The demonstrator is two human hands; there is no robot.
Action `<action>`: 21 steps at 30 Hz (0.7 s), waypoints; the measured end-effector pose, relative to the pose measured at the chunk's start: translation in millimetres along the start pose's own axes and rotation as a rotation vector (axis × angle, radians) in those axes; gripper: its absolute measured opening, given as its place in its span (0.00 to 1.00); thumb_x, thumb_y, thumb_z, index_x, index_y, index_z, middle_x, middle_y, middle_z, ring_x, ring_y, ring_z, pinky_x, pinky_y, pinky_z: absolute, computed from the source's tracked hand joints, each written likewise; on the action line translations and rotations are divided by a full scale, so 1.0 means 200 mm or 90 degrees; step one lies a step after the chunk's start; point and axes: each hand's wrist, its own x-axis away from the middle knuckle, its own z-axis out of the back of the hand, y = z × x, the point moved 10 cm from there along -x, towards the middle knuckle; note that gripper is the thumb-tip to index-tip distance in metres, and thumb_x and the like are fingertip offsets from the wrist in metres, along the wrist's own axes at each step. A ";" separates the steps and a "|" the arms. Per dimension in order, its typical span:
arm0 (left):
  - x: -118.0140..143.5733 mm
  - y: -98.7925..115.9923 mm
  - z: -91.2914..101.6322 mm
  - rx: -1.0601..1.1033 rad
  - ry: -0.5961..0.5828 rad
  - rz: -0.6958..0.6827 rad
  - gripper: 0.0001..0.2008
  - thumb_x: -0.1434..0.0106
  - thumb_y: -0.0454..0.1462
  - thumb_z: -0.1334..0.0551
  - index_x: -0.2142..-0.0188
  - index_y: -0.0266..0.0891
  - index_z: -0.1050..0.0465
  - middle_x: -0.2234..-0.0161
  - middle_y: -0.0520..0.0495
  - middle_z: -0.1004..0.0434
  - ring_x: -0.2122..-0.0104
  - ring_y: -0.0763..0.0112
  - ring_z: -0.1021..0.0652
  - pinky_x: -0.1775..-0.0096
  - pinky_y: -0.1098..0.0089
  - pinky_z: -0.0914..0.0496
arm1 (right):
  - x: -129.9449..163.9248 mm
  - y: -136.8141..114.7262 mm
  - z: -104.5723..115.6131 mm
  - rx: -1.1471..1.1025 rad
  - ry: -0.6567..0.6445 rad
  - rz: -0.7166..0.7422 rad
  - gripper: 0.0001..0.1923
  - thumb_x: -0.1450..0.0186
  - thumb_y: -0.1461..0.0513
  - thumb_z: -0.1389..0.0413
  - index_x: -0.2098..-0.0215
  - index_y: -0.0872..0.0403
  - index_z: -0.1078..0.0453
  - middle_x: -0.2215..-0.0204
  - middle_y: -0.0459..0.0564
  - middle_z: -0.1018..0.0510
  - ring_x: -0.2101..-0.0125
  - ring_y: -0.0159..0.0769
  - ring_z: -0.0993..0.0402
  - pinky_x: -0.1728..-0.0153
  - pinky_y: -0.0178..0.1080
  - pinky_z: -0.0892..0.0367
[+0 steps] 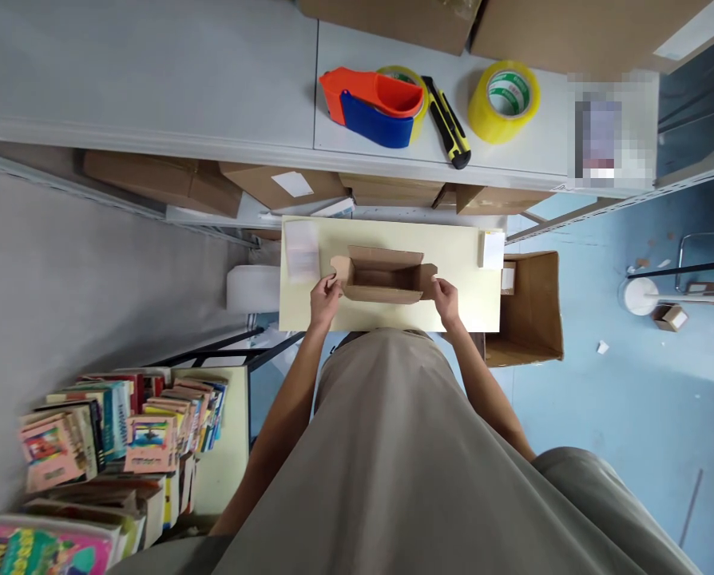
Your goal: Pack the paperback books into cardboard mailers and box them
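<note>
Box [384, 275] sits open between my two hands, on the pale table [453, 239] just ahead of my body. My left hand [324, 298] pinches the small flap at the box's left end, fingers curled around its edge. My right hand [446, 299] grips the flap at the right end in the same way, fingers closed on the cardboard. The box lies flat with its opening up, and I see brown cardboard inside.

Beside the left hand, a white slip [301, 249] rests on the table; a white pad [492, 248] sits at the table's right corner. An open carton [530, 307] stands on the blue floor just right of the table. Farther off, on the grey shelf [153, 72], lie a tape dispenser [376, 105], a knife [448, 124] and a yellow tape roll [505, 100]. Books [111, 447] are stacked low on my left.
</note>
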 end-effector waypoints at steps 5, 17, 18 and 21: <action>0.04 0.13 0.04 -0.075 0.022 -0.082 0.18 0.30 0.41 0.32 0.43 0.37 0.18 0.50 0.37 0.13 0.48 0.52 0.14 0.42 0.55 0.19 | 0.02 -0.12 0.07 0.092 0.060 0.065 0.27 0.24 0.40 0.47 0.51 0.53 0.23 0.54 0.61 0.16 0.56 0.50 0.19 0.52 0.52 0.20; 0.35 0.35 -0.26 -0.282 -0.186 -0.392 0.20 0.19 0.47 0.39 0.62 0.44 0.11 0.37 0.35 0.15 0.27 0.37 0.26 0.21 0.35 0.39 | -0.02 -0.44 -0.28 0.401 -0.177 0.313 0.28 0.20 0.62 0.50 0.26 0.50 0.24 0.20 0.56 0.28 0.26 0.57 0.30 0.25 0.65 0.27; 0.36 0.32 -0.25 -0.284 -0.190 -0.392 0.21 0.19 0.47 0.39 0.63 0.44 0.11 0.37 0.36 0.15 0.26 0.37 0.27 0.20 0.35 0.40 | -0.05 -0.43 -0.30 0.414 -0.185 0.310 0.28 0.21 0.63 0.50 0.26 0.51 0.25 0.19 0.55 0.30 0.25 0.58 0.31 0.26 0.65 0.26; 0.39 0.22 -0.23 -0.301 -0.216 -0.390 0.13 0.24 0.44 0.32 0.64 0.45 0.12 0.33 0.37 0.17 0.22 0.36 0.32 0.20 0.34 0.40 | -0.10 -0.39 -0.34 0.444 -0.211 0.308 0.29 0.23 0.65 0.48 0.26 0.52 0.25 0.18 0.56 0.32 0.23 0.60 0.33 0.27 0.68 0.25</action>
